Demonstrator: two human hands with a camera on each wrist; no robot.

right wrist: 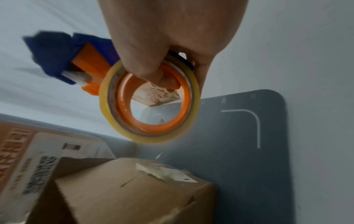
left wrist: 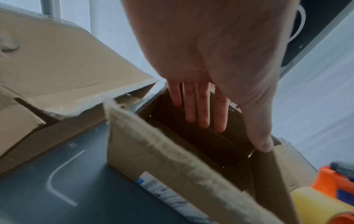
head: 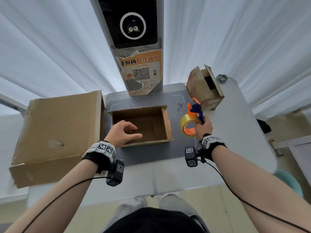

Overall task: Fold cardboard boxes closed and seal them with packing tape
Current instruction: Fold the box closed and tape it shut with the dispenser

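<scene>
A small brown cardboard box (head: 165,122) stands open-topped on the grey mat (head: 151,155) at the table's centre. My left hand (head: 126,132) hovers over its near left corner, fingers (left wrist: 201,109) straight and loosely spread above the dark inside, holding nothing. The box's near wall (left wrist: 153,159) carries a white label. To the right of the box, my right hand (head: 202,126) grips an orange and blue tape dispenser (head: 193,113) with a yellowish tape roll (head: 184,122), held above the mat. In the right wrist view the fingers (right wrist: 153,60) curl through the roll (right wrist: 149,133).
A large cardboard box (head: 57,132) lies at the left, overhanging the table. A smaller printed box (head: 200,88) lies on its side at the back right, a grey ring (head: 221,78) behind it. A pillar with an orange poster (head: 140,73) rises behind the mat.
</scene>
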